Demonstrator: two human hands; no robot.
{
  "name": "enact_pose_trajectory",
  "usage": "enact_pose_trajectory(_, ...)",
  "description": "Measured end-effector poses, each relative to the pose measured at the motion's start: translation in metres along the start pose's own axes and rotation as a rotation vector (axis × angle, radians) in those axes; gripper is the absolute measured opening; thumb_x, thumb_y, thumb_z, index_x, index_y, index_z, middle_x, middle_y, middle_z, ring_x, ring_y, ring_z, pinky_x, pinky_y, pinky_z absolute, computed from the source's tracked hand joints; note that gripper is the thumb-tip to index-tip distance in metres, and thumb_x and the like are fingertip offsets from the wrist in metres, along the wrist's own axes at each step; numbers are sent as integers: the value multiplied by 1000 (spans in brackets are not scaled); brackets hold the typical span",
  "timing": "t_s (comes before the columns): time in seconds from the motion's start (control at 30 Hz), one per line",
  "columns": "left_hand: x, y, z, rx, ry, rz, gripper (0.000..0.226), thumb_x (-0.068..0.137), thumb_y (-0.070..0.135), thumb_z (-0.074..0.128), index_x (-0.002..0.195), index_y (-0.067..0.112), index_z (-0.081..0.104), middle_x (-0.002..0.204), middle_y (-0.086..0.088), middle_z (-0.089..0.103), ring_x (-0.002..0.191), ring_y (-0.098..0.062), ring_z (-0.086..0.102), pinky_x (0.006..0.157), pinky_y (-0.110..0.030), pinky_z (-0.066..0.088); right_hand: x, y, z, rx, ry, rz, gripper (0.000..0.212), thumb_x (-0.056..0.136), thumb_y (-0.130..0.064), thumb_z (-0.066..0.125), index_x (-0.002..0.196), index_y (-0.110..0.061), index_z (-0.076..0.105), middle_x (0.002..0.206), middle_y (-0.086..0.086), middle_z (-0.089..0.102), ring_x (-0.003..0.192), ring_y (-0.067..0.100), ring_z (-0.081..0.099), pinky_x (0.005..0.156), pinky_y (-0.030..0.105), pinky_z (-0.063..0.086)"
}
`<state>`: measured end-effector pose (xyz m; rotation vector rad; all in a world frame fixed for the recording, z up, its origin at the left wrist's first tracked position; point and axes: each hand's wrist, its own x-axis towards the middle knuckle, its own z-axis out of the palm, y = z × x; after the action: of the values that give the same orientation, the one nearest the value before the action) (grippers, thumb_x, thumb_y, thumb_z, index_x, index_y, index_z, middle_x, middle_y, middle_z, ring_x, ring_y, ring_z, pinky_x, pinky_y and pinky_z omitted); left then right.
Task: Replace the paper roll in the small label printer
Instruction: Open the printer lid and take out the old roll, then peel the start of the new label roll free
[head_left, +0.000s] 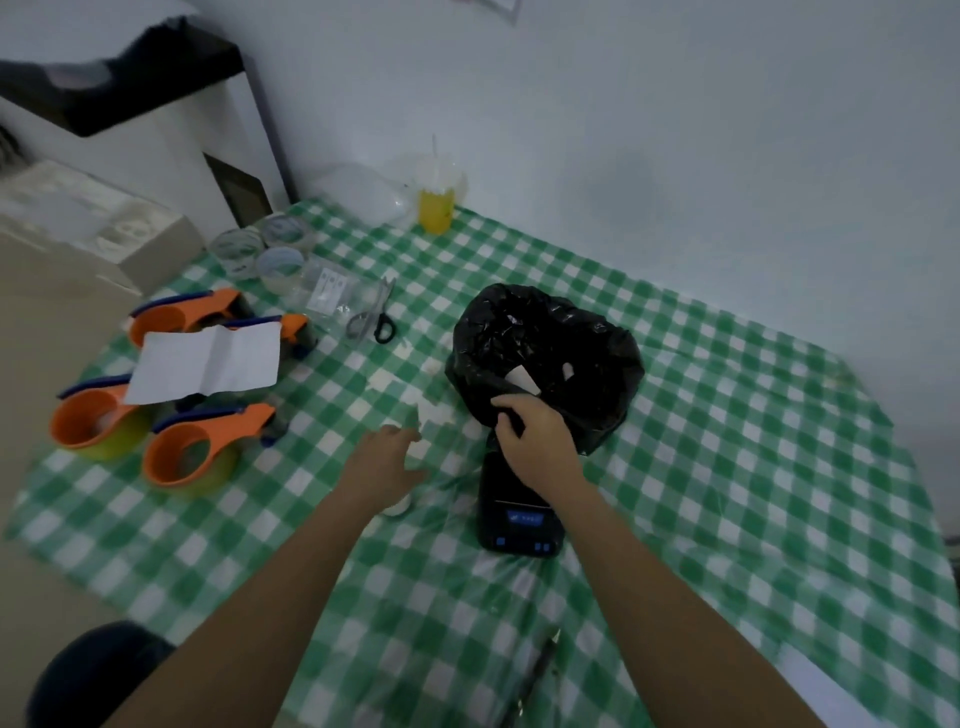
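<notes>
A small black label printer (519, 519) with a lit blue display lies on the green checked tablecloth (727, 467) near the middle. My right hand (535, 441) rests over the printer's far end, its fingers curled at the near rim of a black plastic bag (545, 358); whether it grips anything is hidden. My left hand (384, 462) hovers with fingers spread to the left of the printer, over a white paper roll (397, 506) that is partly hidden beneath it. A crumpled white scrap (431, 413) lies just beyond its fingertips. White pieces show inside the bag.
Several orange tape dispensers (192, 452) stand at the left, a white sheet (208, 364) lying over them. Scissors (376, 317), clear lidded cups (280, 265) and a yellow drink cup (436, 200) sit further back. A dark pen (535, 675) lies near the front edge.
</notes>
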<state>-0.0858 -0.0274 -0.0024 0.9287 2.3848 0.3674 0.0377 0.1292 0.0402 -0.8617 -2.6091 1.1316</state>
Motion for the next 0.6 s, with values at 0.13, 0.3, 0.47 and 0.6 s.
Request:
enact_pose_trajectory(0.13,-10,-13,14,120,-182,-81,78,78,36,68,142,19,28,142,-13,37,130,-33,35,101,-44,40,-22,-2,30,-63,-120,-65,29,94,-14,45,119,-8,60,126,8,60,116,23,54,98,35,46)
enact_pose_trajectory(0.3,-11,-21,23,194,-142,-51,55,82,24,62,132,15,40,132,-11,47,115,-29,49,87,-37,46,-39,-1,45,-116,-182,-30,29,95,-13,43,118,-8,60,123,8,60,118,22,50,98,31,42)
enact_pose_trajectory(0.47,-18,-17,11,-102,-53,21,50,81,19,64,128,14,47,128,-9,52,111,-25,52,87,-33,45,-39,-5,47,-4,-158,128,26,95,-14,45,115,-10,62,117,9,61,103,24,58,87,30,46)
enact_pose_trajectory(0.6,-26,2,-19,-563,18,179,38,75,7,70,109,22,58,110,-3,60,101,-22,58,80,-32,54,-34,-15,36,393,-125,303,26,95,-28,50,116,-17,61,113,2,62,107,20,58,88,28,47)
